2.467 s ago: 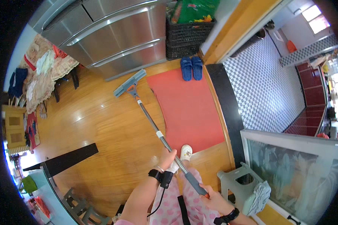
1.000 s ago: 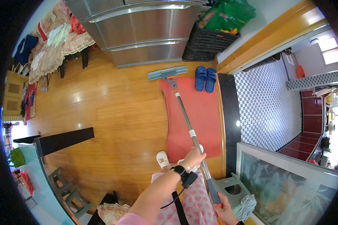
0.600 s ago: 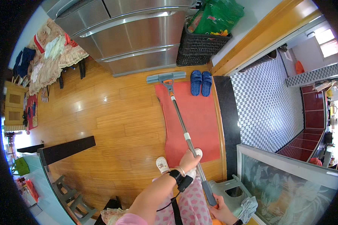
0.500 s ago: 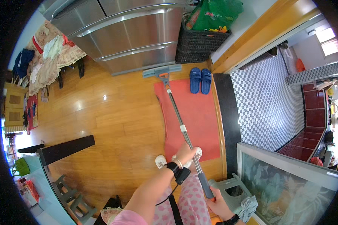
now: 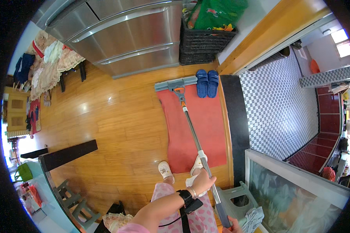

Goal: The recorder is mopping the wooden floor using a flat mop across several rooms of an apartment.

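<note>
A mop (image 5: 191, 126) with a grey pole and a wide grey head slants across a red mat (image 5: 196, 132). My left hand (image 5: 203, 182) is wrapped round the lower half of the pole. At the bottom of the view, my right hand (image 5: 232, 226) grips the grey end of the handle, partly cut off by the frame edge. The mop head (image 5: 176, 83) lies over the mat's far edge, its right end against or right beside a pair of blue slippers (image 5: 207, 83).
Beyond the mop stand a steel refrigerator (image 5: 132, 35) and a black crate (image 5: 206, 44) with a green bag. A grey stool (image 5: 237, 200) is at my right, beside a glass door (image 5: 295, 194). My feet in white clogs (image 5: 166, 171) are at the mat's near edge.
The mop head has moved right and slightly nearer, from beside the refrigerator to the slippers. Both hands have shifted lower and to the right with the pole, still gripping it.
</note>
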The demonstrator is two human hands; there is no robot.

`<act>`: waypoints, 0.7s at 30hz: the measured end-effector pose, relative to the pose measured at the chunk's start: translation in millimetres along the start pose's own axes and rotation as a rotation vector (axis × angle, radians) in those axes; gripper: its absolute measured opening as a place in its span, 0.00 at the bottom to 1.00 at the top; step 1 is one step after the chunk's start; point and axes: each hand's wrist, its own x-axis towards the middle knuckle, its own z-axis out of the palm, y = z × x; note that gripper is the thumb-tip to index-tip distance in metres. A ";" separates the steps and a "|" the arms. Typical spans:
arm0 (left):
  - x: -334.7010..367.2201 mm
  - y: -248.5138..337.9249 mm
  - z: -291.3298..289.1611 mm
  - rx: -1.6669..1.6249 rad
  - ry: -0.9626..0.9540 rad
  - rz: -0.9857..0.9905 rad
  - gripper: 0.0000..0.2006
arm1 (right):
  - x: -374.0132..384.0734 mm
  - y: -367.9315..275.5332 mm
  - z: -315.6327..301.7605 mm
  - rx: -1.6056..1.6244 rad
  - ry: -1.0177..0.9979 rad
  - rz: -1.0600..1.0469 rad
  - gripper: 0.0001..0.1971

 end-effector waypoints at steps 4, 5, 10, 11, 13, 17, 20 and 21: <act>25.5 -11.2 -1.7 0.082 0.031 -0.002 0.22 | 41.7 27.6 -4.4 -0.089 -0.034 -0.217 0.31; 37.5 -6.3 -6.0 0.052 0.016 -0.008 0.22 | 53.1 37.3 -9.2 -0.115 -0.020 -0.315 0.33; 87.1 -3.5 -42.3 -0.213 0.126 0.006 0.15 | 106.3 -42.3 -7.0 0.068 -0.165 -0.018 0.33; 79.6 -8.3 -39.7 -0.216 0.139 0.004 0.15 | 102.3 -44.4 -4.8 -0.033 -0.155 0.037 0.34; 54.0 4.7 -36.1 -0.335 0.124 -0.070 0.15 | 90.2 -40.3 -9.8 -0.143 -0.139 0.098 0.34; 21.0 -19.7 -24.2 -0.215 0.274 0.017 0.22 | 68.3 -37.0 -20.8 -0.335 -0.229 -0.360 0.33; 8.8 -15.1 -46.5 -0.408 0.296 -0.102 0.20 | 74.6 -52.5 -21.7 -0.621 -0.219 -0.337 0.29; 13.6 -23.3 -54.8 -0.416 0.300 -0.100 0.20 | 89.4 -58.6 -18.8 -0.631 -0.220 -0.338 0.29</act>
